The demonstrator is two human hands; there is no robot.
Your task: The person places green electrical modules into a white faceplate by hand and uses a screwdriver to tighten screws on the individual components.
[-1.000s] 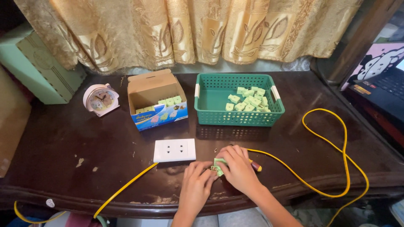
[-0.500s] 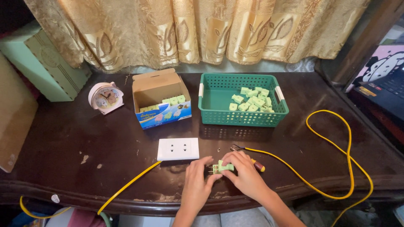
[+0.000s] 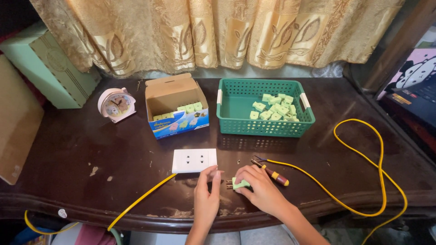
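green plug (image 3: 240, 183) under right hand (image 3: 260, 188) fingers

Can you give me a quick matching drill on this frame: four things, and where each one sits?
Things:
1. green plug
2. white outlet plate
3. green basket
4. round clock

Places:
A. left of the cardboard box
B. under the right hand
C. right of the cardboard box
D. just above the left hand

Pairs: 1-B, 2-D, 3-C, 4-A

Both hands (image 3: 234, 186) low and close together, fingers curled inward.
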